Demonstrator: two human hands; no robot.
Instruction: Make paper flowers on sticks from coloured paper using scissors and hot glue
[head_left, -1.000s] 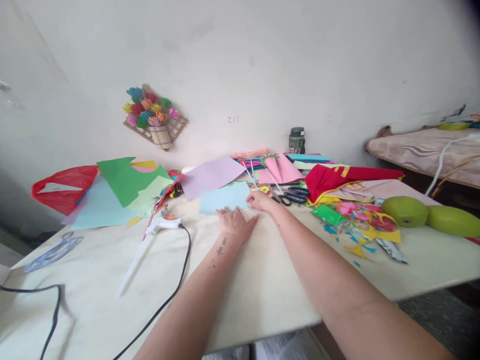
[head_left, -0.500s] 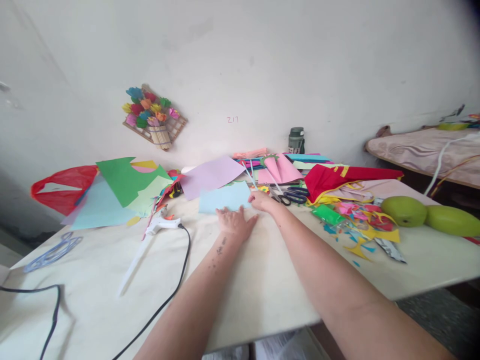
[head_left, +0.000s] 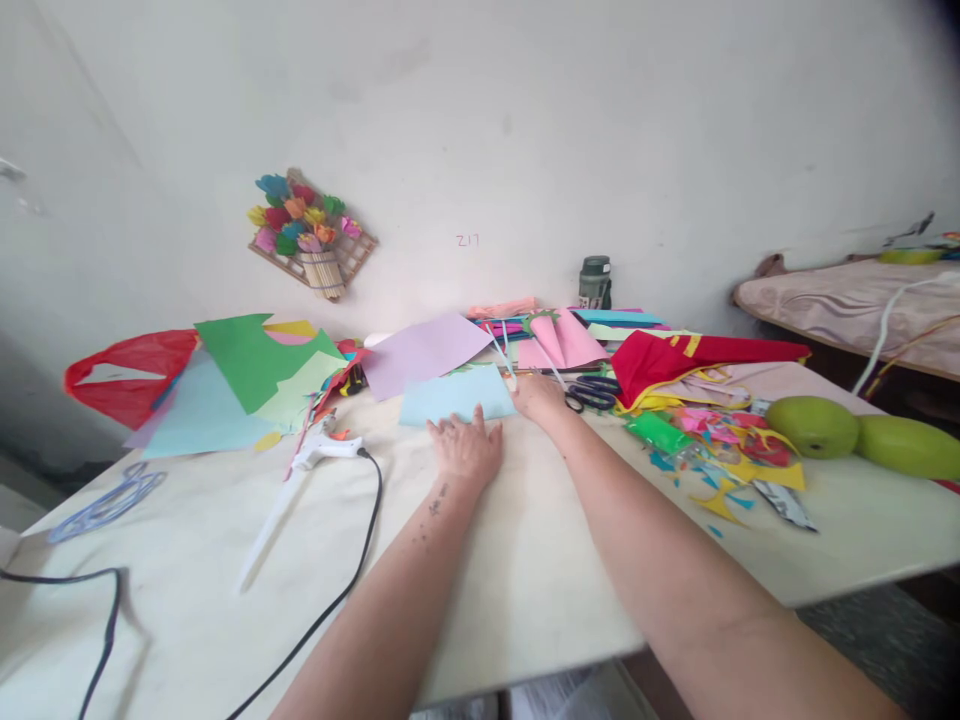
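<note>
A light blue sheet of paper [head_left: 454, 392] lies on the table in front of me. My left hand [head_left: 466, 447] rests flat with fingers spread, its fingertips on the sheet's near edge. At the sheet's right corner is my right hand [head_left: 538, 402], its fingers curled closed; what they hold, if anything, is hidden. Thin pale strips [head_left: 500, 345] slant upward just beyond those fingers. Dark-handled scissors [head_left: 596, 390] lie right of my right hand. A lilac sheet [head_left: 424, 352] lies behind the blue one.
Left of my hands lies a white glue gun [head_left: 326, 452] with a black cord [head_left: 369, 545]. Green paper [head_left: 251, 355] and a red bag [head_left: 135, 380] are farther left. Rightward are red cloth [head_left: 660, 360], paper scraps [head_left: 720, 485] and green mangoes [head_left: 810, 427]. A bottle [head_left: 595, 283] stands behind.
My right hand has shifted slightly right, off the blue sheet's corner toward the pale strips. My left hand has slid a little left and its thumb has drawn in.
</note>
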